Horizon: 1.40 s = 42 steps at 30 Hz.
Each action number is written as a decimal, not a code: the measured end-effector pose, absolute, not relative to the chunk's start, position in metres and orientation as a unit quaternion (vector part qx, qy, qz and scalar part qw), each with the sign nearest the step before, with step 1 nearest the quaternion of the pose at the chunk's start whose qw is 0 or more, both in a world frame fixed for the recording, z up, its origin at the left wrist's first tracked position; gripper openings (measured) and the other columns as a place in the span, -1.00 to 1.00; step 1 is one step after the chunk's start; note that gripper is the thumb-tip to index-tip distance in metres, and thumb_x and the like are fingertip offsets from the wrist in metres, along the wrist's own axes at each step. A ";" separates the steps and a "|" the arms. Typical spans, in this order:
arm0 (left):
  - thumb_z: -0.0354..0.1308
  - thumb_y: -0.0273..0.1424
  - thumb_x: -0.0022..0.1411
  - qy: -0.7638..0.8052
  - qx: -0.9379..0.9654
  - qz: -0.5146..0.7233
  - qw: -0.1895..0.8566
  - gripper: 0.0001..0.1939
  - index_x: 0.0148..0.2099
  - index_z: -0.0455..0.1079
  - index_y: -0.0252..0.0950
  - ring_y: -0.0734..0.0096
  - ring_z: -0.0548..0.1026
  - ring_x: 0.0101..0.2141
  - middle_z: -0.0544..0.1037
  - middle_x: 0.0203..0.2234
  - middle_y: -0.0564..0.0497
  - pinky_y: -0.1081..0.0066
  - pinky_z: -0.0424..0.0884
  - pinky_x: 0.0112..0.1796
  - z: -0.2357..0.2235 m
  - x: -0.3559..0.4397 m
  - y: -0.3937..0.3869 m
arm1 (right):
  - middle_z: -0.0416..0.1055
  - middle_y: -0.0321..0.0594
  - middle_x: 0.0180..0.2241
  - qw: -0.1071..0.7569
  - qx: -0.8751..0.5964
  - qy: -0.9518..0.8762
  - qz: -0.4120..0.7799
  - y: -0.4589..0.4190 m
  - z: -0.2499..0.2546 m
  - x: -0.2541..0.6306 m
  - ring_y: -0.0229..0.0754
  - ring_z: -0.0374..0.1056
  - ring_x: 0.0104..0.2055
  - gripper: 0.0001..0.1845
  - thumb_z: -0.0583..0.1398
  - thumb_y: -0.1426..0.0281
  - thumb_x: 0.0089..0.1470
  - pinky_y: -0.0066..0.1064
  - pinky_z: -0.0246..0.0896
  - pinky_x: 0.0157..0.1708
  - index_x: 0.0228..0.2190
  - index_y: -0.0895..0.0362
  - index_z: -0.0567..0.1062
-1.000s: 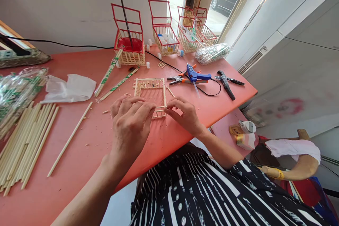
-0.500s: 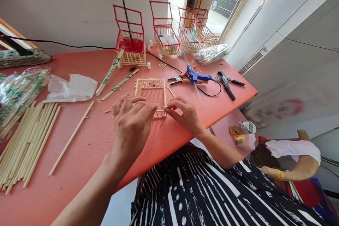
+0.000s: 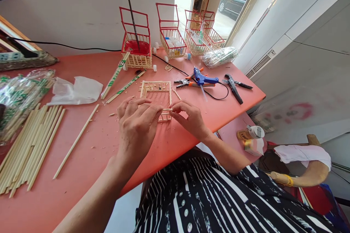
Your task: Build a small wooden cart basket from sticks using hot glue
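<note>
A small frame of pale wooden sticks [image 3: 170, 93], box-shaped with several uprights, rests on the red table in front of me. My left hand [image 3: 138, 118] is closed at its near side, thumb and forefinger pinching the near edge; the palm hides the left near corner. At the near right corner my right hand [image 3: 190, 116] pinches the frame between thumb and forefinger. Just beyond lie a blue glue gun [image 3: 203, 77] and orange-handled pliers [image 3: 182, 83]. Off to the left lies a single loose stick [image 3: 76, 141].
Finished stick carts with red handles [image 3: 172, 43] stand along the back; one holds a red tub [image 3: 138, 48] and brush. Many bare sticks [image 3: 32, 145] lie at left beside wrapped chopsticks [image 3: 22, 94] and a white plastic bag [image 3: 76, 91]. Black cutters [image 3: 234, 89] lie near the right edge.
My hands stay pinched on the stick frame with barely any movement. The view has shifted slightly, so things at the left sit a little farther right.
</note>
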<state>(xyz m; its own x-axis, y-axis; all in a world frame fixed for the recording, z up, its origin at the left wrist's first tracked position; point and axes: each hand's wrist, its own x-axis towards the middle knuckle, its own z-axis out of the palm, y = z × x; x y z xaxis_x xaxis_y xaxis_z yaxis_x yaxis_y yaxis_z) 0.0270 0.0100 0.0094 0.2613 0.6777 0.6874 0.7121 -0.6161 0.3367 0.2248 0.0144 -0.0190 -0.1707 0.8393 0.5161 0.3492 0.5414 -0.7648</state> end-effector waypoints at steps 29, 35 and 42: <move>0.27 -0.36 0.17 -0.538 -0.623 -0.475 -0.312 -0.60 0.08 0.57 -0.18 0.15 0.61 -0.11 0.64 -0.06 -0.03 0.08 0.59 -0.01 0.017 -0.031 0.015 | 0.59 -0.14 -0.23 0.497 -0.417 -0.703 0.292 0.019 -0.020 0.230 -0.13 0.56 -0.07 -0.74 0.29 0.22 0.32 -0.29 0.44 -0.03 -0.37 0.10 0.53; 0.44 -0.19 0.02 -0.561 -0.530 -0.493 -0.403 -0.59 -0.07 0.64 -0.20 0.20 0.63 -0.20 0.69 -0.24 -0.04 0.20 0.63 -0.13 0.003 -0.022 0.015 | 0.59 -0.14 -0.21 0.496 -0.421 -0.697 0.302 0.021 -0.020 0.234 -0.15 0.54 -0.12 -0.73 0.30 0.18 0.31 -0.29 0.43 -0.05 -0.35 0.10 0.54; 0.43 -0.18 0.07 -0.577 -0.528 -0.499 -0.373 -0.69 -0.14 0.67 -0.18 0.24 0.65 -0.25 0.72 -0.26 -0.01 0.27 0.62 -0.18 -0.003 -0.010 0.015 | 0.59 -0.15 -0.22 0.506 -0.418 -0.688 0.308 0.027 -0.020 0.238 -0.15 0.53 -0.12 -0.73 0.30 0.19 0.31 -0.32 0.42 -0.08 -0.35 0.10 0.54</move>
<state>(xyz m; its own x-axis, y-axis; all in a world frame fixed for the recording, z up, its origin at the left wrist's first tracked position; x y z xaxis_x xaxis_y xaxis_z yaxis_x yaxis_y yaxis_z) -0.0095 0.0146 -0.0033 -0.1638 0.9818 0.0963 0.2385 -0.0554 0.9696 0.2384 0.0269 -0.0195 -0.1378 0.8877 0.4392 0.2633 0.4603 -0.8478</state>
